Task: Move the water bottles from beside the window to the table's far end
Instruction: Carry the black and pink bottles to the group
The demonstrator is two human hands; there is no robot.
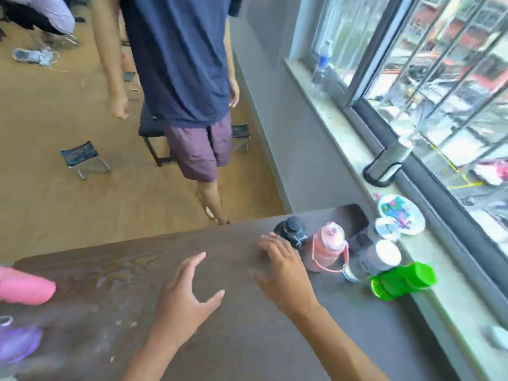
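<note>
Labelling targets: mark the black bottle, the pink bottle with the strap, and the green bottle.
black bottle (293, 231), head view, on its cap
pink bottle (327, 244), head view, upper body
green bottle (402, 280), head view, mid body

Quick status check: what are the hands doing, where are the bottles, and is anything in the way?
Both hands open: left hand hovering, right hand reaching the black bottle. Pink bottle and green bottle grouped by the window. Bystander past the table.

No legible text — all blurred
</note>
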